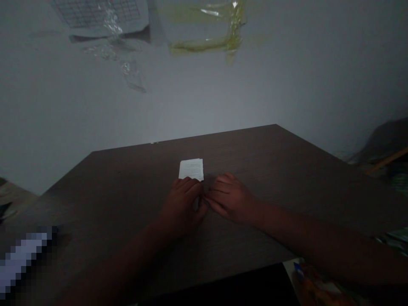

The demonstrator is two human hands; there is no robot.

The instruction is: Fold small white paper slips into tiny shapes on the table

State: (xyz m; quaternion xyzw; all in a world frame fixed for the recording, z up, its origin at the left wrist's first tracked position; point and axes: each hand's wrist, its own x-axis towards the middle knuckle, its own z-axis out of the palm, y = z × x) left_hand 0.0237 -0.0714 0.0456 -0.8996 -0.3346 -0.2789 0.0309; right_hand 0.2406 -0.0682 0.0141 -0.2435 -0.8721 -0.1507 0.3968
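Note:
A small folded white paper (191, 169) lies on the dark wooden table (287, 178), near its middle. My left hand (183, 202) rests just below the paper with curled fingers that touch its near edge. My right hand (229, 197) lies beside the left one, with its fingertips pressed toward the paper's lower right corner. The two hands meet at their fingertips. The near part of the paper is hidden under my fingers. The light is dim.
A grey wall rises behind the table, with taped plastic (207, 25) and a gridded sheet (98, 15) high up. A pixelated patch (22, 259) sits at the lower left. Colourful items (312, 284) lie below the table's front right edge.

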